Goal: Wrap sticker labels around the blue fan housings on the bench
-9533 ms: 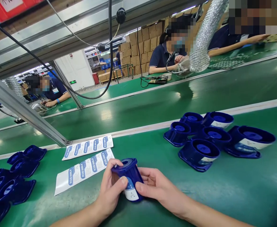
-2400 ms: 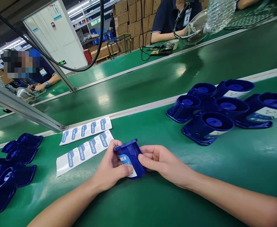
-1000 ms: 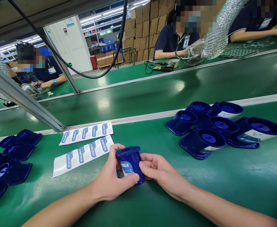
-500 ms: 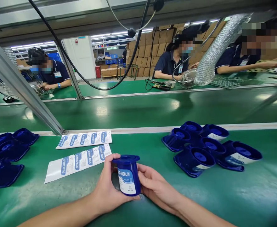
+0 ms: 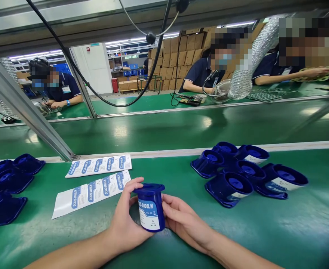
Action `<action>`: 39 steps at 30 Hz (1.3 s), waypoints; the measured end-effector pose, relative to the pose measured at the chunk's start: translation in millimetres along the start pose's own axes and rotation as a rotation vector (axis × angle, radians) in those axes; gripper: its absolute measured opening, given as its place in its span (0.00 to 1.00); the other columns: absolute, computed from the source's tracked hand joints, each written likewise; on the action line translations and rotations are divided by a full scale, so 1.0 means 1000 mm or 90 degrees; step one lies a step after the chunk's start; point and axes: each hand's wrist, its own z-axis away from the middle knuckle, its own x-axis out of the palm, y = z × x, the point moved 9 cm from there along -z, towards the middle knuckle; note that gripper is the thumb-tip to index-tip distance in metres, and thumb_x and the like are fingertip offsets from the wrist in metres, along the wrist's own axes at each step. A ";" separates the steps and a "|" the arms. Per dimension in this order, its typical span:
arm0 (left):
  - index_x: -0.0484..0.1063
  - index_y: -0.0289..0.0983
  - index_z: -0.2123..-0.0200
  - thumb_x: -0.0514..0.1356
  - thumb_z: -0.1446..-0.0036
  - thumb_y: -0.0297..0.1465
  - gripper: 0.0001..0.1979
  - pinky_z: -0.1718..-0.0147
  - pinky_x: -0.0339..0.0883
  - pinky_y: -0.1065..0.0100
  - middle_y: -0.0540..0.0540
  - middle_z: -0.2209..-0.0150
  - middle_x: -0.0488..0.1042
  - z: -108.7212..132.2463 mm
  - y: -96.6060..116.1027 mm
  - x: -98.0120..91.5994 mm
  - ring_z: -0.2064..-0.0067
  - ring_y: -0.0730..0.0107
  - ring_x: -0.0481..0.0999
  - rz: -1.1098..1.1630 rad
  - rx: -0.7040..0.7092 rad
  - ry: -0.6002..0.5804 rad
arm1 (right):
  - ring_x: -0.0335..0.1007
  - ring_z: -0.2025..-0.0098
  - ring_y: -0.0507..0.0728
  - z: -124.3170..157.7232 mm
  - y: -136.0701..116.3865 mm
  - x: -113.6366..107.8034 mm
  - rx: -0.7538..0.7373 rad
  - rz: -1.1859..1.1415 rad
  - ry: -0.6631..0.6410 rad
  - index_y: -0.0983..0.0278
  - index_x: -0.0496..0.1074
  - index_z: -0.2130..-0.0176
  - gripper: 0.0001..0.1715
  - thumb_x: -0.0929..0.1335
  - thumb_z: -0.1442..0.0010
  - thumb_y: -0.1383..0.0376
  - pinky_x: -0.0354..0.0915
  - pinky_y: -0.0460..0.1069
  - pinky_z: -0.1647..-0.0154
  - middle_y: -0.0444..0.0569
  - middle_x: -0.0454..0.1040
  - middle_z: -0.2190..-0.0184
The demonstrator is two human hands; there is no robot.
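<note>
Between my two hands is a dark blue plastic housing (image 5: 161, 209), its wide flange on top and a white-and-blue label (image 5: 149, 215) on its curved side. The label reads in part "5000L/H". My left hand (image 5: 128, 218) is closed around the housing's left side, fingers at the top flange and thumb low near its base. Against the right side press the fingers and thumb of my right hand (image 5: 183, 216); those fingertips are partly hidden behind the housing. Just beyond my left hand lies a label sheet (image 5: 97, 192), with a second label sheet (image 5: 98, 166) behind it.
On the right stands a group of blue housings (image 5: 228, 188), some with labels showing. More blue housings (image 5: 9, 179) sit at the left edge. A slanted metal post (image 5: 41, 108) rises at the left. Co-workers sit across the green bench (image 5: 153, 127). A black cable (image 5: 119, 104) hangs overhead.
My left fingers have lifted slightly at the flange, and the left thumb has drawn back left along the base. The housing stays between both hands; the whole view has shifted slightly.
</note>
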 end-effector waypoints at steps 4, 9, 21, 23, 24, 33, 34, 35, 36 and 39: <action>0.63 0.48 0.40 0.74 0.49 0.27 0.36 0.49 0.77 0.55 0.40 0.40 0.66 0.002 0.016 0.001 0.37 0.47 0.72 -0.076 0.049 0.013 | 0.78 0.46 0.66 0.001 -0.002 -0.001 -0.056 0.089 0.012 0.61 0.80 0.46 0.29 0.80 0.40 0.48 0.69 0.61 0.39 0.56 0.83 0.50; 0.65 0.46 0.42 0.73 0.50 0.28 0.34 0.53 0.80 0.58 0.41 0.43 0.68 0.003 0.014 0.003 0.42 0.50 0.75 -0.035 -0.023 -0.021 | 0.80 0.48 0.66 0.002 0.008 -0.001 -0.023 0.127 -0.006 0.63 0.79 0.45 0.32 0.82 0.43 0.51 0.71 0.62 0.39 0.56 0.83 0.50; 0.57 0.47 0.36 0.78 0.58 0.29 0.50 0.41 0.68 0.48 0.40 0.38 0.67 -0.004 -0.006 -0.018 0.38 0.46 0.71 -0.034 -0.098 0.078 | 0.76 0.41 0.69 0.009 0.030 -0.009 0.025 0.211 0.016 0.58 0.45 0.22 0.79 0.86 0.55 0.60 0.69 0.66 0.37 0.62 0.73 0.36; 0.59 0.47 0.37 0.75 0.58 0.26 0.46 0.40 0.65 0.47 0.41 0.40 0.67 -0.002 0.001 -0.019 0.39 0.47 0.71 -0.081 -0.038 0.088 | 0.75 0.40 0.70 0.008 0.025 -0.004 0.020 0.216 -0.002 0.57 0.51 0.23 0.73 0.86 0.53 0.59 0.69 0.65 0.37 0.61 0.74 0.36; 0.60 0.47 0.37 0.74 0.58 0.25 0.46 0.40 0.65 0.48 0.41 0.40 0.67 -0.002 0.005 -0.018 0.39 0.47 0.70 -0.104 -0.008 0.087 | 0.74 0.40 0.70 0.008 0.023 -0.001 0.017 0.220 -0.011 0.58 0.54 0.24 0.69 0.85 0.52 0.58 0.69 0.65 0.37 0.61 0.74 0.36; 0.58 0.48 0.35 0.71 0.55 0.25 0.46 0.40 0.65 0.46 0.39 0.40 0.67 0.003 0.026 -0.013 0.41 0.47 0.67 -0.162 0.155 0.063 | 0.77 0.42 0.70 0.010 0.015 0.009 -0.005 0.249 -0.038 0.57 0.65 0.29 0.53 0.83 0.46 0.55 0.73 0.62 0.40 0.60 0.76 0.39; 0.58 0.48 0.35 0.71 0.55 0.24 0.45 0.41 0.65 0.47 0.39 0.40 0.68 0.003 0.026 -0.013 0.41 0.47 0.68 -0.170 0.163 0.065 | 0.77 0.42 0.70 0.010 0.015 0.010 -0.007 0.256 -0.041 0.57 0.66 0.29 0.52 0.83 0.46 0.55 0.73 0.62 0.40 0.60 0.76 0.39; 0.58 0.47 0.35 0.71 0.54 0.24 0.45 0.41 0.65 0.47 0.39 0.40 0.69 0.003 0.027 -0.013 0.41 0.46 0.68 -0.179 0.173 0.070 | 0.77 0.42 0.70 0.009 0.015 0.011 -0.010 0.264 -0.041 0.57 0.66 0.29 0.52 0.82 0.45 0.55 0.73 0.62 0.40 0.60 0.76 0.39; 0.58 0.47 0.35 0.71 0.54 0.24 0.45 0.42 0.65 0.46 0.39 0.41 0.69 0.004 0.029 -0.013 0.42 0.46 0.68 -0.191 0.186 0.076 | 0.77 0.41 0.70 0.009 0.016 0.011 -0.014 0.273 -0.043 0.57 0.66 0.29 0.52 0.82 0.45 0.54 0.73 0.61 0.40 0.60 0.76 0.39; 0.57 0.47 0.34 0.69 0.55 0.22 0.46 0.41 0.63 0.45 0.38 0.40 0.70 0.006 0.033 -0.012 0.42 0.45 0.70 -0.221 0.223 0.080 | 0.76 0.41 0.71 0.009 0.020 0.006 -0.040 0.300 -0.045 0.56 0.62 0.26 0.55 0.81 0.44 0.50 0.74 0.62 0.40 0.60 0.76 0.38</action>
